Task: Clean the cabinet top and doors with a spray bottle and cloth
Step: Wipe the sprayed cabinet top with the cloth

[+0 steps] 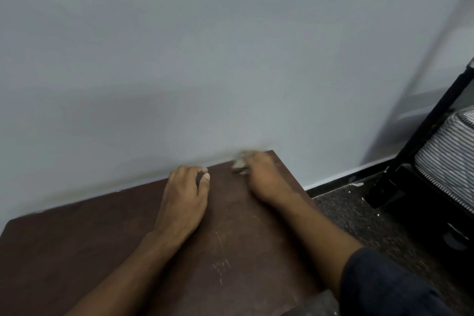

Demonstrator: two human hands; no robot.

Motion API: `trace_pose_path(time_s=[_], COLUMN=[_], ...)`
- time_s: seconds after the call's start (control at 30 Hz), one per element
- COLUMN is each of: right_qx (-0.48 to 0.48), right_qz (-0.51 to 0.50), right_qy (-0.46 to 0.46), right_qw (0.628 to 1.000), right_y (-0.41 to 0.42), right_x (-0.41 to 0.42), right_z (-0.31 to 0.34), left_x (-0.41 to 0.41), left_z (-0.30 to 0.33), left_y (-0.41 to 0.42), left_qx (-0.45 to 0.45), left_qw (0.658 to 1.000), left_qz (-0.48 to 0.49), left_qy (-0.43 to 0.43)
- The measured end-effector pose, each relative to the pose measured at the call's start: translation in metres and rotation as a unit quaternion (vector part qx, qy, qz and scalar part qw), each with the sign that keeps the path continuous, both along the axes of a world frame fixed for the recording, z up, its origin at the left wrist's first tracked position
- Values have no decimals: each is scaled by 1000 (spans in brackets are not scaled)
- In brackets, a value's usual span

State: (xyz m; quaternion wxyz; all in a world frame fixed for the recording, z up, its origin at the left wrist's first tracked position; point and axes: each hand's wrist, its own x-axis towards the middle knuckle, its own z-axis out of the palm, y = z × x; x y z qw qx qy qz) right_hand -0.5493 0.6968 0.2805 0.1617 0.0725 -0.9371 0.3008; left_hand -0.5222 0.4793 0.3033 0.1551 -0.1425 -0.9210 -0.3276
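The dark brown cabinet top (77, 251) fills the lower left, scratched near the middle, its back edge against a pale wall. My right hand (264, 177) presses a small greyish cloth (239, 163) onto the top's far right corner; the cloth is blurred and mostly hidden under my fingers. My left hand (184, 195) rests flat on the top near the back edge, fingers slightly curled, holding nothing. No spray bottle is in view. A blurred pale object at the bottom edge (320, 303) is too unclear to name.
A grey wall (230, 59) rises directly behind the cabinet. To the right lie dark speckled floor (359, 218) and a black frame (433, 120) holding a striped cushion or mattress (451, 156). The cabinet's right edge drops off beside my right forearm.
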Motion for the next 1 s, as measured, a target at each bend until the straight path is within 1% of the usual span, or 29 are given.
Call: trace_pose_path(time_s=[0.03,0.07,0.13,0.17,0.2,0.27,0.3,0.33,0.37,0.4,0.47,0.57,0.6,0.63,0.67,0.7,0.77,0.83,0.87,0.9,1.0], right_qx=[-9,-10,-11,-51,-50,-5,13,20,23,28,53,26,14,3,-2,-4,27,43,54,62,50], right_qz=[-55,-99,-143,-136,-96,49,127,180,214,222,160,-20,-64,-80,-65,-28,86,161,170,157,56], right_qy=[1,-20,-47,-49,-36,-7,-4,4,12,16,25,30,18,19,33,45,46,28,26,23,27], right_qw=[998,995,988,988,993,999,992,983,976,975,985,999,998,997,997,999,995,986,984,985,997], right_y=[30,47,53,39,20,-37,-60,-74,-74,-63,-20,47,51,45,31,14,-19,-25,-14,1,40], right_x=[-1,-1,5,13,25,63,84,105,116,118,109,84,84,90,101,117,158,182,179,169,124], right_z=[-2,-3,4,10,14,14,12,11,7,8,7,-3,-5,-4,-4,-2,-5,-13,-13,-12,7], left_x=[1,2,5,7,7,7,7,9,10,12,18,30,32,34,34,34,33,35,37,38,45], left_z=[-2,-4,-5,-4,-4,-4,-3,-2,-2,-2,-3,-3,-3,-3,-3,-3,-3,-4,-4,-5,-4], left_y=[2,4,9,11,13,16,17,17,16,16,15,16,18,21,24,28,34,37,38,38,36], left_qx=[-5,-9,-6,-2,2,12,17,20,20,15,-3,-23,-26,-25,-22,-18,-11,-13,-18,-22,-30], left_qw=[1000,1000,1000,999,1000,1000,1000,1000,999,999,999,997,997,996,997,997,997,996,995,995,992], left_qz=[-12,-20,-28,-29,-27,-22,-21,-22,-24,-27,-41,-73,-78,-80,-78,-75,-76,-87,-94,-101,-115], left_qy=[-4,-7,-12,-14,-13,2,8,9,9,9,0,-12,-9,-5,-3,-1,-2,-6,-9,-13,-34])
